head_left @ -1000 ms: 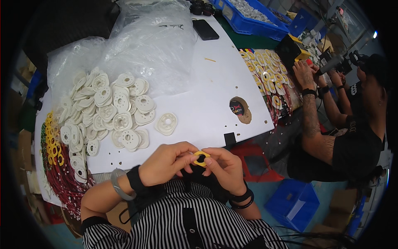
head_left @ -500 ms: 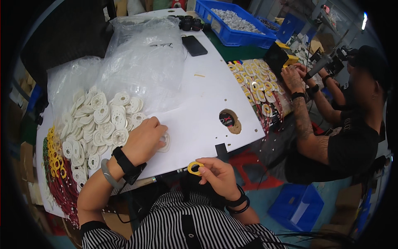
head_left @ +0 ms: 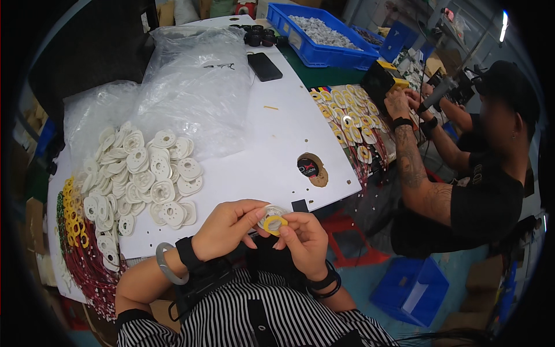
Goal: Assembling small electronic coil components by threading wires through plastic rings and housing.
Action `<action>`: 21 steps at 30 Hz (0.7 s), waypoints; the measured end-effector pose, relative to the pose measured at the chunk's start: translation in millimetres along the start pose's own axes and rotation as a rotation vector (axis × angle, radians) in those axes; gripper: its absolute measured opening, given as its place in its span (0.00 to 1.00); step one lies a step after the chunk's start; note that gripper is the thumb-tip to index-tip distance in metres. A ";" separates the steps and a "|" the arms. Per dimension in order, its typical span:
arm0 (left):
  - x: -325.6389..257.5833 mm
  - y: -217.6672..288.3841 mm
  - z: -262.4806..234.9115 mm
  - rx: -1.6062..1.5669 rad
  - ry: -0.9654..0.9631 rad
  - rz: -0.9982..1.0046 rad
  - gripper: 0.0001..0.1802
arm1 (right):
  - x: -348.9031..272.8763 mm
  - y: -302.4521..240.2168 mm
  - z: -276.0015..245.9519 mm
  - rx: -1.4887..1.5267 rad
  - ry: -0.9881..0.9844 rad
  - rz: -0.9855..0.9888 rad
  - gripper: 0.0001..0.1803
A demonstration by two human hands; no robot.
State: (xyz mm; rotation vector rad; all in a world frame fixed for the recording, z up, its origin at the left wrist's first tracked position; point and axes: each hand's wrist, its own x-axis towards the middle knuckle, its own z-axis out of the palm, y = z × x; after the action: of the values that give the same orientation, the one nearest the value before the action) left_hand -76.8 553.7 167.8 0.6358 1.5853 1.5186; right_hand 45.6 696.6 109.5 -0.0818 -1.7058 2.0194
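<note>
Just off the table's near edge, my two hands meet in front of my striped shirt. My left hand (head_left: 234, 222) pinches a white plastic disc (head_left: 269, 211) with a raised round centre. A yellow ring (head_left: 274, 225) is in the fingers of my right hand (head_left: 305, 238), held against the lower part of the disc. Whether the ring is seated in the disc, I cannot tell. Left of my hands, a heap of white plastic discs (head_left: 141, 168) spreads over the white table. Beside it hang yellow rings (head_left: 74, 217) with bundles of dark red wires (head_left: 92, 283).
Clear plastic bags (head_left: 196, 87) lie behind the heap. A black phone (head_left: 265, 66) and a blue crate (head_left: 324, 43) of small white parts are farther back. The white table (head_left: 272, 150) has a hole at right. A co-worker (head_left: 491, 173) sits beside rows of assembled discs (head_left: 350, 115).
My left hand has left the heap with a white disc and moved right to my right hand. The yellow ring now touches that disc.
</note>
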 end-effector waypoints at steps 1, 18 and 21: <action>0.5 -1.0 0.4 -0.001 -0.003 -0.004 0.18 | 0.2 1.8 -1.7 0.016 0.011 0.023 0.12; -3.3 2.9 15.4 0.442 0.081 0.202 0.14 | -2.7 -2.6 -6.8 -0.200 0.086 0.078 0.17; 1.3 17.8 13.8 0.516 0.014 0.216 0.13 | 0.5 -1.7 -15.6 -0.361 0.045 0.148 0.23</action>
State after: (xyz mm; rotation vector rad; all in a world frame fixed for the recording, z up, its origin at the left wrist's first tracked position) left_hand -69.3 565.0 185.9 1.1134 1.9886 1.2589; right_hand 51.2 711.2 107.8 -0.3808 -2.0689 1.7690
